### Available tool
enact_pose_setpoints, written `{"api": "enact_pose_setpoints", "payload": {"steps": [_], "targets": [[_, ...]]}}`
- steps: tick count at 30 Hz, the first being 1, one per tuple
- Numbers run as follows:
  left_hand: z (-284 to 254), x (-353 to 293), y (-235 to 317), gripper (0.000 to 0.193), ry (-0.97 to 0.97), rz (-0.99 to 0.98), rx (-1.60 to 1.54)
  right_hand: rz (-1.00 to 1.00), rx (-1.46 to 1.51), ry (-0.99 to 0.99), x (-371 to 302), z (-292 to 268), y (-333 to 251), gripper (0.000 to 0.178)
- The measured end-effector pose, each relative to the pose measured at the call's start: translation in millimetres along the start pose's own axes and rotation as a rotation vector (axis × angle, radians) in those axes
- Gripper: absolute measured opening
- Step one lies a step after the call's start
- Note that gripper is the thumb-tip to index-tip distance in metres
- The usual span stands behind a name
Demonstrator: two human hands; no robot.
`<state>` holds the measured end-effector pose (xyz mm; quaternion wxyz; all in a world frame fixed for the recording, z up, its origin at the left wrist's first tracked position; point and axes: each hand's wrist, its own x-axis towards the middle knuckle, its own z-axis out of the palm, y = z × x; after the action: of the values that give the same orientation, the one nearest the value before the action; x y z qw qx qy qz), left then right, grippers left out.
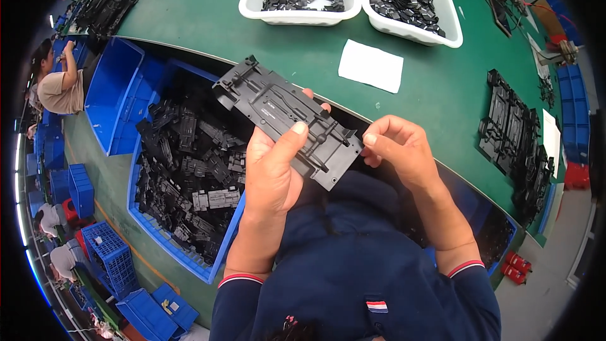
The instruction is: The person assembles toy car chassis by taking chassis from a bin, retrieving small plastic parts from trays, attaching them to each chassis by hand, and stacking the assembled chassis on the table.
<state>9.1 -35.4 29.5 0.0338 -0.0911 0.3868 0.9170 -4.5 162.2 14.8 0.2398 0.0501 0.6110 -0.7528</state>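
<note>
A long black moulded plastic chassis plate, with ribs, raised bars and small holes, is held tilted above my lap. My left hand grips its near side, thumb pressed on the upper face and fingertips showing past the far edge. At the plate's right end is my right hand, thumb and forefinger pinched together close by the corner. Whatever lies in that pinch, if anything, is too small or hidden to make out.
Two white tubs of small black pieces and a white paper lie on the green table. Black moulded parts are stacked at right. To my left stands a blue crate full of black parts. A person sits far left.
</note>
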Motion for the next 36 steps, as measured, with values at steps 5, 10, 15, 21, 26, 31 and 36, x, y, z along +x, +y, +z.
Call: {"api": "enact_pose_setpoints", "payload": {"steps": [5,10,15,21,26,31,36], "targets": [[-6,-8,3,0.039,0.031,-0.063,-0.064,-0.082,0.050,-0.018,-7,8,7,0.013],[-8,-16,5,0.039,0.021,-0.121,-0.116,-0.120,0.105,-0.033,-15,15,7,0.015],[-15,-25,5,0.040,-0.023,-0.187,-0.178,-0.149,0.130,-0.081,-24,19,10,0.021],[-14,-37,1,0.037,-0.006,-0.231,-0.215,-0.216,0.074,-0.102,-37,19,18,0.024],[-14,-44,0,0.038,-0.029,-0.306,-0.267,-0.382,-0.037,-0.005,-57,30,15,0.022],[-11,-41,0,0.046,-0.107,-0.366,-0.277,-0.815,-0.477,0.117,-59,27,9,0.017],[-6,-39,-1,0.044,-0.102,-0.357,-0.267,-0.872,-0.495,0.133,-61,27,4,0.016]]}}
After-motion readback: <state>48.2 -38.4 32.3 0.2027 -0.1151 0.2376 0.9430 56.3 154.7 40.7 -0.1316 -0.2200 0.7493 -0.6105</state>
